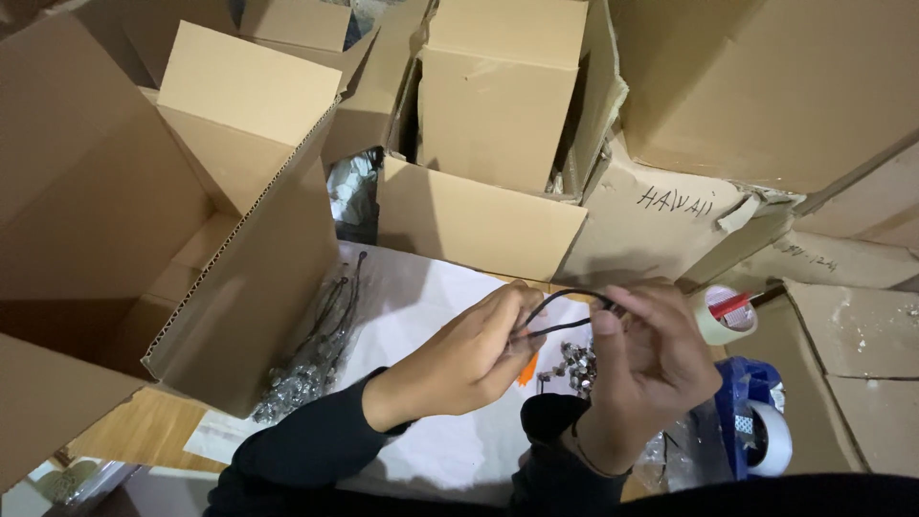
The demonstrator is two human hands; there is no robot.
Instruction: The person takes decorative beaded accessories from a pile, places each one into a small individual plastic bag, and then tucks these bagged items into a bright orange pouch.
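The black cord (pixel 565 311) runs between your two hands, held up above the white sheet (pixel 421 325) that covers the table. It loops in a thin arc from one pinch to the other. Your left hand (pixel 469 354) has its fingers pressed together on the cord's near end, thumb against fingertips. Your right hand (pixel 651 359) pinches the far end at the top of the loop, fingers curled inward (the exact grip is partly hidden by your own knuckles).

Just below the cord, between your wrists, hangs a cluster of small silvery pieces (pixel 572 367) with a bit of orange (pixel 527 371) beside it. Both your forearms wear dark sleeves.

To the left on the sheet lies a clear bag of similar silvery pieces with black cords (pixel 316 359), leaning against the flap of a large open cardboard box (pixel 124 220).

To the right of your right hand sits a roll of packing tape (pixel 725 314), and lower down a white tape roll (pixel 771 438) next to something blue (pixel 742 397).

More cardboard boxes (pixel 498 105) stand stacked behind, well apart from your hands.
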